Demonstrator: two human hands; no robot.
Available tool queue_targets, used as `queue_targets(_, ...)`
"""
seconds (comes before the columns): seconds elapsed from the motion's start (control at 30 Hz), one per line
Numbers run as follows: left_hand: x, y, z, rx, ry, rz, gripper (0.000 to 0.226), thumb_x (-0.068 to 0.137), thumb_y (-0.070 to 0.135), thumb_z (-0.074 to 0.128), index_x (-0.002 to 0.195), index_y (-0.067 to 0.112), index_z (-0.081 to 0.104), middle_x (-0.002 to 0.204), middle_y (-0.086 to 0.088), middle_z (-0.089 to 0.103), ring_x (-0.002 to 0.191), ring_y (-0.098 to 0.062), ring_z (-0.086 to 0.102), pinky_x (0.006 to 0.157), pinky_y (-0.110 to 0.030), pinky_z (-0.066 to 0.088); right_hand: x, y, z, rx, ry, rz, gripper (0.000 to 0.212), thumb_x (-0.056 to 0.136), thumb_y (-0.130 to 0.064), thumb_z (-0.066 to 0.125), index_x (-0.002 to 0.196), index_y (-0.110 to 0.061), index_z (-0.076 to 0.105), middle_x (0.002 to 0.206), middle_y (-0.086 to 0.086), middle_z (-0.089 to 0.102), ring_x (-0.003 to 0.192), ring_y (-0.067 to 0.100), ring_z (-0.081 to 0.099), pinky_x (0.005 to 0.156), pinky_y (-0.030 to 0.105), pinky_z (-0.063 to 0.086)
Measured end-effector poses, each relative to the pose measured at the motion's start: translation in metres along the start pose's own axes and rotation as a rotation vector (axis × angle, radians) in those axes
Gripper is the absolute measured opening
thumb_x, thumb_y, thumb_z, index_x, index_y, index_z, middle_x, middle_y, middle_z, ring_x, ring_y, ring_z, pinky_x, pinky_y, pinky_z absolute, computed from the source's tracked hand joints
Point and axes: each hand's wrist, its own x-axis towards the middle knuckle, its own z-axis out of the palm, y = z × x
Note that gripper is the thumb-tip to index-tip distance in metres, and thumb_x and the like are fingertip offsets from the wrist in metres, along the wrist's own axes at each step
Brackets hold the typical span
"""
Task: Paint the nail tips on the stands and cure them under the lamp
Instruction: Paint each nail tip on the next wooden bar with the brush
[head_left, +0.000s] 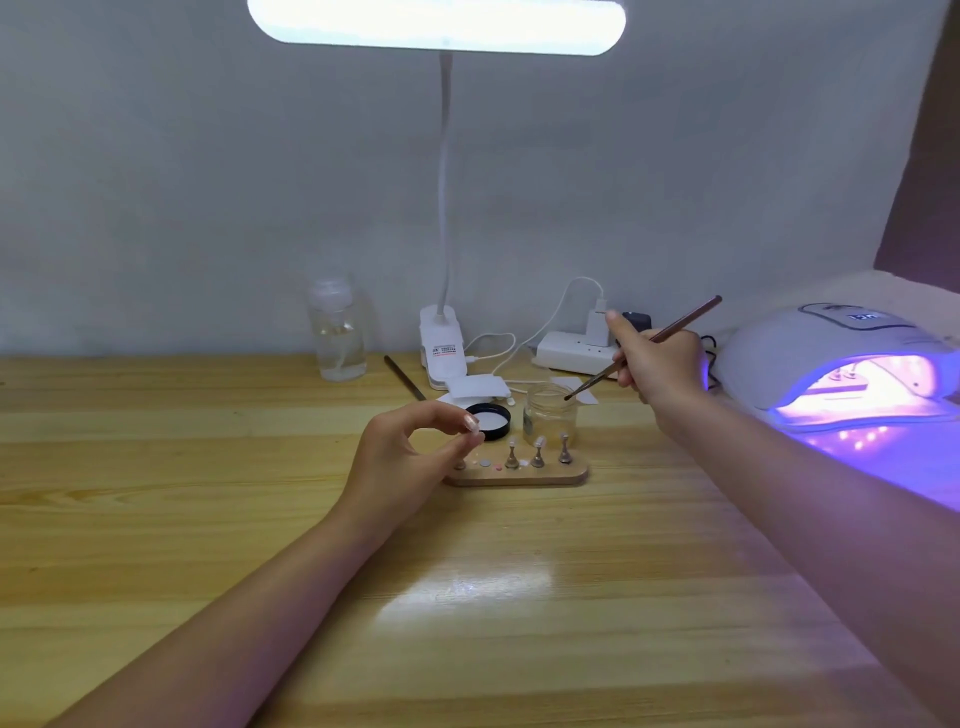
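Observation:
A small wooden base (519, 476) in the middle of the table carries three metal stands (537, 456), each topped with a pale nail tip. My left hand (410, 457) hovers over the base's left end, with a nail tip (472, 423) pinched between thumb and forefinger. My right hand (657, 364) grips a thin brown brush (644, 345), its tip dipped into an open clear jar (550, 413) behind the stands. The curing lamp (841, 364) at the right glows purple.
The jar's black lid (491, 420) lies beside it. Behind stand a clear bottle (340, 338), a white clip desk lamp (441, 343), a second brush (405, 378), a power strip (571, 353) with cables and white pads (475, 388). A wall rises close behind.

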Motion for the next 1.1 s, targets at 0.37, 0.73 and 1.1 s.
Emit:
queue_targets(0.37,-0.001,0.001,-0.001,-0.001,-0.016,0.035,0.021,0.076,0.006,0.070,0.079,0.026,0.069,0.077,0.006,0.068,0.076,-0.004,0.062,0.073,-0.009,0.043,-0.032,-0.010,-0.012,0.260,-0.047,-0.186,0.046,0.093,-0.044,0.047,0.060,-0.016,0.060,0.040,-0.002,0.059,0.035,0.006,0.052,0.041,0.014,0.038)
queue_targets(0.73,0.000,-0.005,0.001,0.067,-0.033,0.037,0.017,0.077,0.006,0.070,0.089,0.018,0.072,0.082,0.009,0.065,0.084,-0.010,0.061,0.080,-0.021,0.046,-0.108,0.005,0.003,0.397,-0.278,-0.512,0.035,0.090,-0.035,0.053,0.058,-0.024,0.065,0.054,-0.007,0.065,0.047,0.000,0.057,0.050,0.009,0.042)
queue_targets(1.1,-0.001,-0.006,0.003,0.084,-0.038,0.084,0.016,0.077,0.005,0.070,0.090,0.013,0.073,0.080,0.012,0.063,0.073,-0.008,0.059,0.076,-0.036,0.051,-0.108,0.015,0.010,0.261,-0.289,-0.616,0.035,0.089,-0.038,0.049,0.068,-0.017,0.068,0.062,-0.005,0.067,0.059,0.006,0.064,0.061,0.022,0.052)
